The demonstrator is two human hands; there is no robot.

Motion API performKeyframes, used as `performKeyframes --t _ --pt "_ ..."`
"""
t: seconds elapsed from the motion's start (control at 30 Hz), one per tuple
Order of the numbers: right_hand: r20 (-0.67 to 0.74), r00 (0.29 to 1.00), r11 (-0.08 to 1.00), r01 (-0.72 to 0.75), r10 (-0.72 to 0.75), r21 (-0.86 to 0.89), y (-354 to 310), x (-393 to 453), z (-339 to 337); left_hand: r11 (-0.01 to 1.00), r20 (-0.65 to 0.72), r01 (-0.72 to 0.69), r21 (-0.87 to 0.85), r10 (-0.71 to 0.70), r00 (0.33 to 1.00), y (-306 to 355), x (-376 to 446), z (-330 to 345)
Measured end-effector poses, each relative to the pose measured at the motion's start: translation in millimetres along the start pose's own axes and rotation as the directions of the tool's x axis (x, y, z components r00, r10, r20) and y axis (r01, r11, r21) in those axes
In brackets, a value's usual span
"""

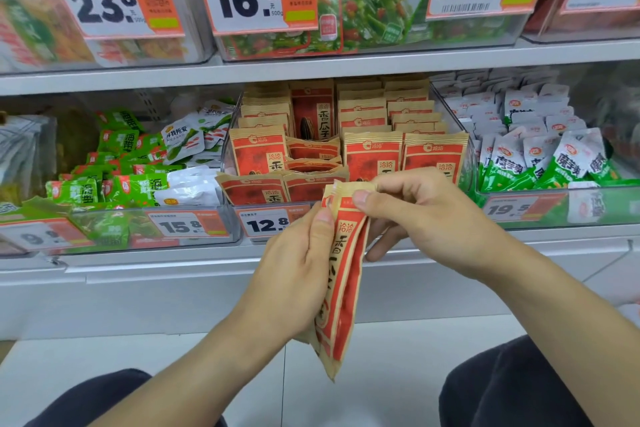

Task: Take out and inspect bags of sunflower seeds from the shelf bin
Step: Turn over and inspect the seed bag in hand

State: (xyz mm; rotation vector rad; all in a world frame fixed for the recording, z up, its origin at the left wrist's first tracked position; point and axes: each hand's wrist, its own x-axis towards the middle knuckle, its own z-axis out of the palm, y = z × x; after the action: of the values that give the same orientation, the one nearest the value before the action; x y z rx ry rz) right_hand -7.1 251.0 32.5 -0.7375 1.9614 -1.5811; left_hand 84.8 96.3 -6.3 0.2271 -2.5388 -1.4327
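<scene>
Sunflower seed bags (341, 274), apparently two, pinched by left hand (298, 270) and right hand (426, 218) fingers before the bin (346, 149)

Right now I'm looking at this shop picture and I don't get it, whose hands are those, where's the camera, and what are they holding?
The single picture comes from a camera worn on a person's head, looking forward and down. There is no machine. Their left hand and right hand both hold one red and tan sunflower seed bag in front of the shelf. Behind it stands the clear bin of matching bags, with a price tag reading 12.8. Neighbouring bins hold green and white snack packets.
</scene>
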Motion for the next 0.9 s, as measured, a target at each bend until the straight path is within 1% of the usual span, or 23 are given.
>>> performKeyframes --t 0.1,0.17,0.27,0.33,0.43,0.53,0.6,0.73,0.8,0.9 --pt "-0.036 0.999 0.999 -0.031 0.031 0.011 -0.4 1.0 -1.1 0.998 0.044 0.040 -0.047 -0.038 0.998 -0.3 2.4 -2.1" --pt "-0.119 0.991 0.998 -0.051 0.054 0.036 0.8 2.1 -3.5 0.994 0.090 0.047 -0.098 -0.038 0.995 -1.9 4.8 -4.1" --pt "-0.288 0.955 0.994 -0.039 0.066 0.101 0.9 4.9 -10.1 0.991 0.181 -0.012 -0.132 0.036 0.983 -2.0 5.4 -8.4" --pt "-0.382 0.923 0.990 0.004 0.051 0.142 0.2 6.4 -16.5 0.991 0.221 -0.055 -0.125 0.081 0.972 -2.0 3.9 -8.4" --pt "-0.444 0.896 0.990 0.037 0.029 0.138 -0.4 6.5 -23.0 0.993 0.219 -0.107 -0.047 0.115 0.969 -4.4 2.5 -4.8" --pt "-0.433 0.900 0.987 0.035 0.037 0.156 -0.7 5.4 -22.2 0.990 0.192 -0.140 0.012 0.135 0.972 -6.1 3.3 -4.1" --pt "-0.411 0.911 0.984 0.040 0.035 0.171 -0.6 5.4 -20.7 0.983 0.171 -0.164 0.083 0.148 0.974 -5.6 4.4 -6.4" --pt "-0.349 0.937 0.986 0.083 -0.028 0.144 1.8 5.0 -17.9 0.963 0.105 -0.188 0.191 0.170 0.980 -5.7 5.4 -8.8" --pt "-0.266 0.960 0.989 0.115 -0.086 0.096 4.1 4.1 -16.4 0.964 0.076 -0.170 0.203 0.157 0.985 -5.5 5.2 -8.4" --pt "-0.081 0.981 0.983 0.171 -0.176 -0.060 5.0 1.3 -14.2 0.975 0.038 -0.142 0.173 0.137 0.990 -4.7 5.6 -7.2"
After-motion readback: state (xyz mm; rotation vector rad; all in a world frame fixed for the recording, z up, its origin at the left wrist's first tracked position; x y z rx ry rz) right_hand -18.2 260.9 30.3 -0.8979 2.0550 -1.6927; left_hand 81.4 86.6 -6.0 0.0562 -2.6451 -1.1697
